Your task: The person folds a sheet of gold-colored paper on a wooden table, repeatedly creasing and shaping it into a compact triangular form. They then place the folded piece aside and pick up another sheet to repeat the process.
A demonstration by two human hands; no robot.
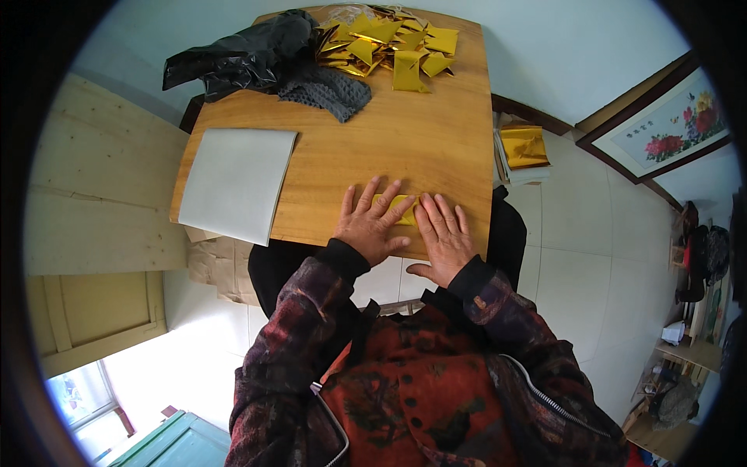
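Near the front edge of the wooden table [373, 144], a small piece of gold foil paper [406, 214] lies partly covered by my fingers. My left hand [371, 220] rests flat with its fingers spread, some of them over the left part of the foil. Beside it, my right hand [445, 235] lies palm down with fingers stretched out, touching the right end of the foil. How the piece is folded cannot be made out under the hands.
A stack of silvery grey sheets [233, 183] sits on the table's left. At the back are a black plastic bag [241, 58], a dark grey dimpled cloth [331, 89] and a pile of folded gold foil pieces [389, 43]. More gold foil sheets [524, 146] lie right of the table.
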